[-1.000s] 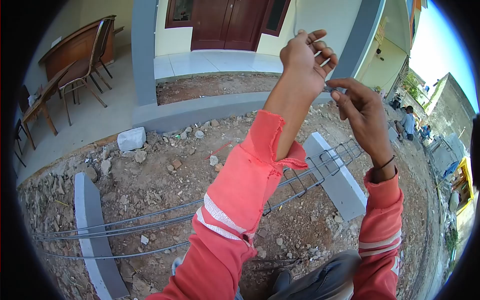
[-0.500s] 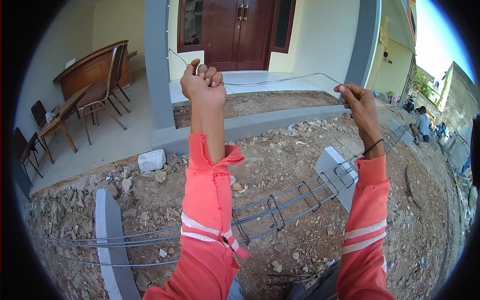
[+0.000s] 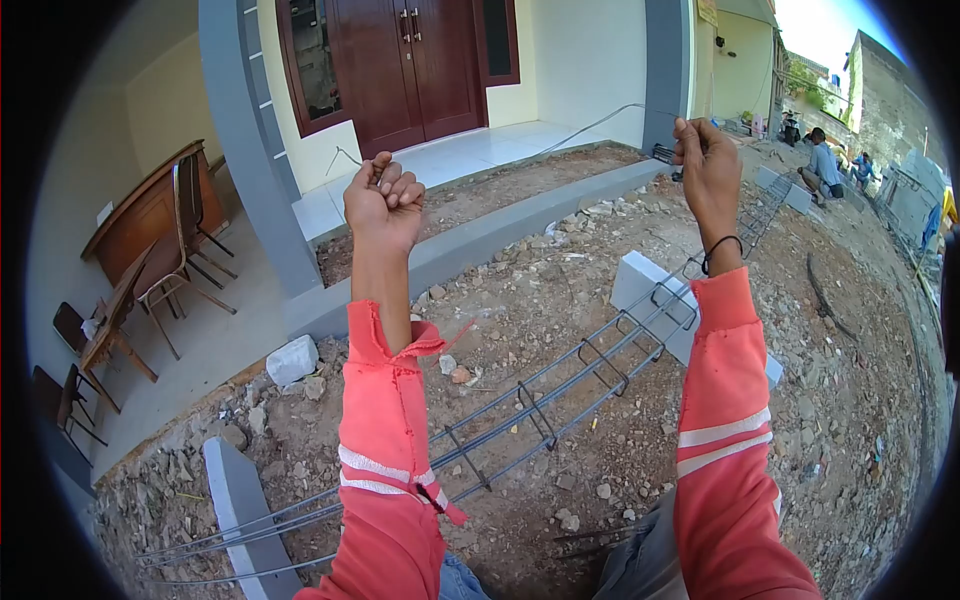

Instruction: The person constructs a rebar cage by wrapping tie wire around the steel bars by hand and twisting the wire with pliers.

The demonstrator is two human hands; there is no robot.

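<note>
A thin wire (image 3: 600, 121) runs between my raised hands, bowing upward near the right one. My left hand (image 3: 385, 205) is closed with the thumb pressed to the fingers, gripping the wire; a short bent end pokes out past its fingertips. My right hand (image 3: 708, 170) pinches the wire between thumb and fingertips, and a dark band circles that wrist. Below both arms lies a long rebar cage (image 3: 537, 415) of rods and square stirrups. It passes over a pale block (image 3: 640, 290) on the right and another pale block (image 3: 240, 500) at lower left.
Rubble-strewn soil (image 3: 560, 510) surrounds the cage. A grey kerb (image 3: 450, 250) and a pillar (image 3: 250, 150) border the porch. Chairs and a wooden table (image 3: 125, 300) stand at left. A white stone (image 3: 292, 360) sits by the floor edge. A person (image 3: 823, 165) crouches far right.
The view has turned and tilted, so the doors sit further left. My right hand appears higher in view. The wire between my hands now shows a higher bow on the right.
</note>
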